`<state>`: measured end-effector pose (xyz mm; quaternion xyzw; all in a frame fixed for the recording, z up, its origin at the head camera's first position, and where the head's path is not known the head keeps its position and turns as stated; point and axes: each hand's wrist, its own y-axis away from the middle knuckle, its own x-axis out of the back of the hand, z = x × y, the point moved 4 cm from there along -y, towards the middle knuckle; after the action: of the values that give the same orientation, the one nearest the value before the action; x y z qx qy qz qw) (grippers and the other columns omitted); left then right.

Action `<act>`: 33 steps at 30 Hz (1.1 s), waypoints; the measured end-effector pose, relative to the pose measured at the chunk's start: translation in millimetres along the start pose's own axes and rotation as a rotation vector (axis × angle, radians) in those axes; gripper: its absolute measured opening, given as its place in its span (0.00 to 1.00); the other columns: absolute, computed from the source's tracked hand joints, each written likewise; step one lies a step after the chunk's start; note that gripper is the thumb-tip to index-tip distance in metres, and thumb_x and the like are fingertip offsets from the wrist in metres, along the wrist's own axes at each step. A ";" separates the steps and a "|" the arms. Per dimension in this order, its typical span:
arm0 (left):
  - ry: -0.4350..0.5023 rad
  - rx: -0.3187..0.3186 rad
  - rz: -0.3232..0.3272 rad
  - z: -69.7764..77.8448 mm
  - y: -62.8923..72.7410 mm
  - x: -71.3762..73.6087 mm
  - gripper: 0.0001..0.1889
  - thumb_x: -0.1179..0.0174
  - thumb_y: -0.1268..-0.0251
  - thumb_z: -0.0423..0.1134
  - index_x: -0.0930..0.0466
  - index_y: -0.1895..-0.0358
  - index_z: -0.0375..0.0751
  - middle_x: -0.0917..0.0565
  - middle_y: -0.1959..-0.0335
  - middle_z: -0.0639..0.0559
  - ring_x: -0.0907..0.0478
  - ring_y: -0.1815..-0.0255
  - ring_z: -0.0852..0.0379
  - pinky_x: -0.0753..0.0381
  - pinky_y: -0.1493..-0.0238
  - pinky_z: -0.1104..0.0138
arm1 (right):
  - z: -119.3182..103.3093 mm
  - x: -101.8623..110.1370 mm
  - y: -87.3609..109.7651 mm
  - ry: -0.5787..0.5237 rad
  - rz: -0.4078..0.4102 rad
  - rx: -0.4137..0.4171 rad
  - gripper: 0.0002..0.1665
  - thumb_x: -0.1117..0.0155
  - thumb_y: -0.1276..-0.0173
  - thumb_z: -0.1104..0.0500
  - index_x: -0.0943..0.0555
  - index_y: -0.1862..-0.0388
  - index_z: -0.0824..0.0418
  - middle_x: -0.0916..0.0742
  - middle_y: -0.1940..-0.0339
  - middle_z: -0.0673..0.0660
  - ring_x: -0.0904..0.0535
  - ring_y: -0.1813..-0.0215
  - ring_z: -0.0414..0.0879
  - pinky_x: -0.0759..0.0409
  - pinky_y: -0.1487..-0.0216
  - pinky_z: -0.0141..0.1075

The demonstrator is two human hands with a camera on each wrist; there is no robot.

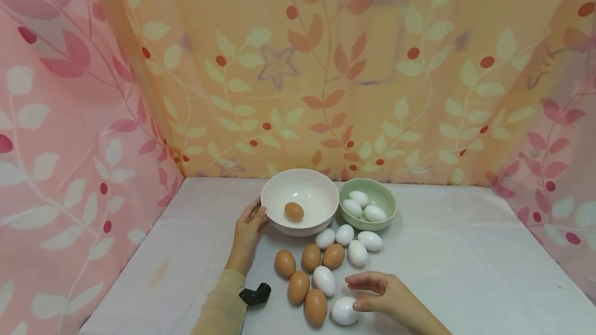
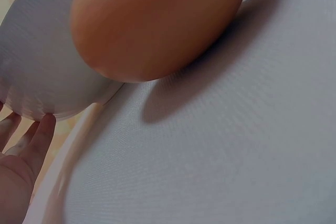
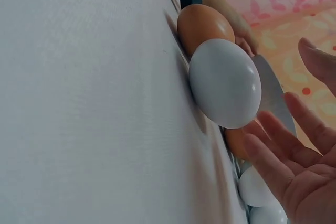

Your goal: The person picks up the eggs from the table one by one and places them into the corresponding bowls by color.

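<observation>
My right fingers (image 3: 289, 140) are hovering spread beside the nearest white egg (image 1: 343, 312), pinching nothing; a nudge could be rolling it into the adjacent brown egg (image 1: 315, 307). Beyond, my left fingers (image 2: 41, 142), slightly spread, are touching the white bowl (image 1: 298, 231); uneven pushing could be rolling its lone brown egg (image 1: 294, 212).

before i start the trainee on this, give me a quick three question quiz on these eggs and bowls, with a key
1. How many brown eggs lie directly on the tabletop in the head view?
2. True or false: only white eggs show inside the green bowl.
3. What does the left hand touch? A) a white egg, B) the white bowl, C) the green bowl

Key:
1. Five
2. True
3. B
</observation>
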<state>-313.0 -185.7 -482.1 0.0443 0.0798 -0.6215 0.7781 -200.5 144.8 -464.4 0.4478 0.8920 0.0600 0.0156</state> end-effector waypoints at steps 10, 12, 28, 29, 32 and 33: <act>0.000 0.014 0.012 -2.8 1.3 0.9 0.27 0.44 0.25 0.43 0.34 0.27 0.40 0.29 0.28 0.40 0.19 0.49 0.65 0.18 0.47 0.72 | 7.8 0.8 0.3 0.071 -0.006 0.014 0.32 0.28 0.37 0.62 0.26 0.39 0.77 0.20 0.39 0.75 0.18 0.41 0.43 0.18 0.42 0.31; 0.006 0.015 0.014 -2.3 1.9 1.0 0.27 0.44 0.25 0.43 0.34 0.27 0.40 0.29 0.28 0.40 0.19 0.50 0.65 0.18 0.47 0.72 | 9.6 0.4 -0.8 0.058 -0.019 0.008 0.33 0.27 0.38 0.62 0.26 0.39 0.78 0.19 0.40 0.74 0.18 0.42 0.38 0.18 0.41 0.29; 0.031 0.026 0.014 0.4 1.0 1.0 0.27 0.44 0.25 0.42 0.34 0.27 0.41 0.30 0.27 0.42 0.22 0.41 0.61 0.18 0.47 0.73 | 15.0 -4.9 -5.1 0.045 -0.072 -0.047 0.31 0.25 0.41 0.62 0.24 0.43 0.77 0.13 0.47 0.63 0.17 0.50 0.35 0.19 0.51 0.23; 0.037 0.026 0.012 0.2 0.9 0.7 0.27 0.44 0.25 0.42 0.34 0.27 0.41 0.30 0.27 0.41 0.22 0.42 0.61 0.18 0.47 0.73 | 15.1 -5.3 -4.9 0.050 -0.077 -0.048 0.30 0.25 0.40 0.62 0.23 0.43 0.77 0.13 0.47 0.64 0.17 0.51 0.36 0.19 0.52 0.23; 0.054 0.028 0.013 -1.0 0.9 -0.1 0.27 0.44 0.25 0.42 0.34 0.27 0.40 0.30 0.28 0.40 0.20 0.46 0.62 0.17 0.48 0.72 | 15.5 -5.7 -3.9 0.039 -0.094 -0.062 0.28 0.28 0.38 0.63 0.23 0.43 0.76 0.13 0.48 0.63 0.17 0.51 0.36 0.19 0.52 0.23; 0.052 0.026 0.010 -1.4 0.7 -0.4 0.27 0.44 0.25 0.42 0.34 0.27 0.40 0.30 0.28 0.40 0.20 0.47 0.63 0.17 0.48 0.72 | 15.5 -5.6 -3.6 0.037 -0.101 -0.060 0.27 0.28 0.37 0.63 0.23 0.43 0.76 0.13 0.48 0.63 0.17 0.51 0.37 0.19 0.52 0.24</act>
<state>-312.5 -184.9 -483.4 0.0709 0.0917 -0.6170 0.7784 -198.7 139.6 -480.4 0.4002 0.9115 0.0939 0.0155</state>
